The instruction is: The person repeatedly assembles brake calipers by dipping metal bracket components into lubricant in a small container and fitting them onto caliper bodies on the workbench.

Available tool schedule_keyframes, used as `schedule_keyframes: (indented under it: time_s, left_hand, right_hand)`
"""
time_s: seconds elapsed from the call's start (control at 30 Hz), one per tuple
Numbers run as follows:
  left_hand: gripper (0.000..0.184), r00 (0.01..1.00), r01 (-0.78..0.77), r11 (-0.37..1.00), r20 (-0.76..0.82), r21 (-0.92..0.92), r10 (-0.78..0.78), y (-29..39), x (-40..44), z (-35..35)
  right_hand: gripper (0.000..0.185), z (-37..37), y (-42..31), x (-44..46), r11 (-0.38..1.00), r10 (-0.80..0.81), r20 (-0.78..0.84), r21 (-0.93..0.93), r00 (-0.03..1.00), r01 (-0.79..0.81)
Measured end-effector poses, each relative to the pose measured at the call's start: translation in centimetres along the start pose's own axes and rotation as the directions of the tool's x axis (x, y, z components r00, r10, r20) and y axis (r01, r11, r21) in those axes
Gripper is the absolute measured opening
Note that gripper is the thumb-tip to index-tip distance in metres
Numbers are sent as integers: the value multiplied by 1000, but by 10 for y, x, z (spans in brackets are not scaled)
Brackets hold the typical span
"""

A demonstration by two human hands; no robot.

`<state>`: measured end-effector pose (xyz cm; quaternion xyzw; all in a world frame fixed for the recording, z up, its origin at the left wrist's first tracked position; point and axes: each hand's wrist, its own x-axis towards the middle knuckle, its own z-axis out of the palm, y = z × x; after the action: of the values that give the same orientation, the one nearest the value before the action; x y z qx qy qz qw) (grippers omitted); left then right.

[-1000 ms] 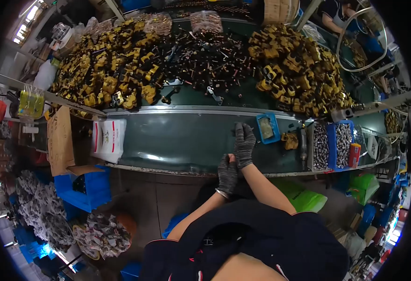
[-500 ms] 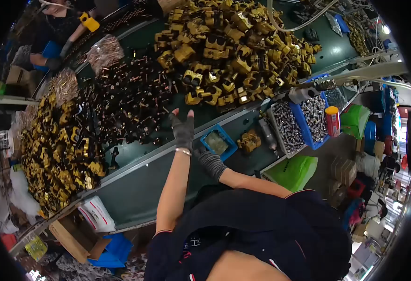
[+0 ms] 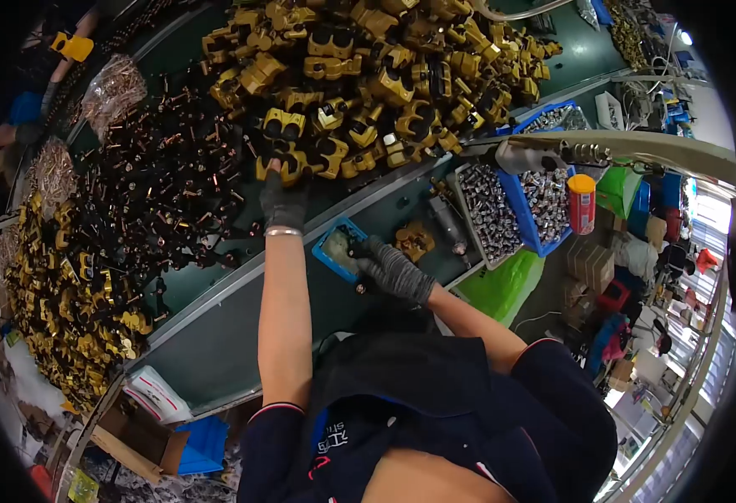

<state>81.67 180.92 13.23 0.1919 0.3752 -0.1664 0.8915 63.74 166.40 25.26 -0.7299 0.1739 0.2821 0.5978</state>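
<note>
My left hand (image 3: 284, 205), in a dark fingerless glove, reaches the near edge of the pile of gold-coloured metal castings (image 3: 330, 67). Its fingers close on one casting (image 3: 288, 165) with round hollows; part of the grip is hidden by the hand. My right hand (image 3: 393, 268), in a grey striped glove, is curled beside the small blue tray (image 3: 337, 270), which has pale, translucent contents. A small coppery end (image 3: 360, 288) shows below its fingers, but what they hold is unclear. A single casting (image 3: 415, 241) lies just beyond that hand.
Dark bolts (image 3: 167, 176) spread left of the castings, with more castings (image 3: 58, 293) farther left. On the right are a power tool (image 3: 447, 225), bins of small metal parts (image 3: 489, 214) and a red jar (image 3: 581, 205). A metal rail (image 3: 217, 293) crosses the bench. Another person's arm shows upper left.
My left hand has moved forward from open space onto a casting and its fingers have closed. My right hand has shifted to the tray's right side. The whole view has moved too.
</note>
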Motion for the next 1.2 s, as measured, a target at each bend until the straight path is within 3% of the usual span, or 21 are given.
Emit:
schedule_keyframes:
  time_s: [0.03, 0.07, 0.1, 0.13, 0.17, 0.23, 0.3, 0.37, 0.43, 0.5, 0.57, 0.7, 0.77, 0.87, 1.0, 1.07, 1.13, 1.2]
  left_hand:
    - [33, 994, -68, 996, 86, 51, 64, 5, -12, -2]
    - [35, 976, -139, 986, 183, 92, 120, 10, -24, -5]
    - [36, 968, -168, 976, 210, 141, 137, 20, -33, -16]
    - [41, 967, -97, 978, 250, 185, 48, 37, -57, -19]
    - [50, 944, -139, 958, 326, 252, 51, 47, -89, -11]
    - [59, 787, 49, 993, 608, 112, -107, 69, -123, -30]
    - [68, 854, 70, 994, 510, 79, -101, 69, -156, -47]
    - [75, 852, 156, 975, 477, 161, -215, 70, -178, -52]
    - [71, 854, 260, 954, 425, 147, -299, 64, -178, -83]
    - [64, 967, 132, 974, 194, 186, -168, 52, -188, -76]
    - [54, 995, 79, 970, 36, 229, -90, 46, -192, -70]
    - [39, 993, -77, 971, 102, 226, 55, 29, -180, -87]
    - [38, 982, -153, 952, 145, 265, 117, 30, -192, -71]
    - [37, 952, -297, 879, 191, 372, 240, 25, -201, -67]
    - [38, 909, -416, 781, 193, 466, 370, 24, -205, -72]
    - [38, 913, -407, 772, 203, 488, 354, 24, -213, -68]
    - [39, 919, -393, 763, 211, 513, 332, 25, -223, -58]
    - [39, 868, -496, 694, 303, 522, 393, 26, -229, -47]
  right_hand:
    - [27, -1, 26, 17, 984, -113, -45, 133, 993, 118]
    - [27, -5, 33, 27, 983, -133, -67, 115, 989, 140]
    - [33, -9, 33, 36, 946, -324, -11, -41, 946, 323]
    - [39, -15, 27, 46, 848, -489, 71, -194, 869, 493]
    - [39, -16, 19, 51, 833, -507, 53, -228, 860, 505]
    - [35, -6, 11, 57, 903, -140, 200, -376, 970, 208]
    - [34, -2, 2, 59, 898, -68, 179, -417, 982, 138]
    - [33, 7, 12, 62, 915, 23, 147, -401, 989, 39]
    - [31, 6, 23, 57, 933, -113, 114, -329, 987, 145]
    - [29, 6, 20, 44, 959, -124, 105, -244, 987, 146]
    - [25, 4, -11, 18, 946, -262, 55, -181, 963, 268]
    - [23, 18, -56, -21, 985, -171, -41, 22, 984, 172]
    - [22, 31, -74, -26, 955, -15, -41, 296, 999, 26]
    - [24, 40, -74, -24, 938, -36, -57, 344, 998, 53]
    - [29, 41, -63, -13, 963, -81, -8, 259, 997, 81]
    - [30, 41, -54, -14, 925, -376, -72, -90, 924, 369]
    - [31, 35, -59, -18, 919, -375, -23, -143, 927, 368]
    - [32, 30, -61, -18, 908, -371, 23, -201, 928, 368]
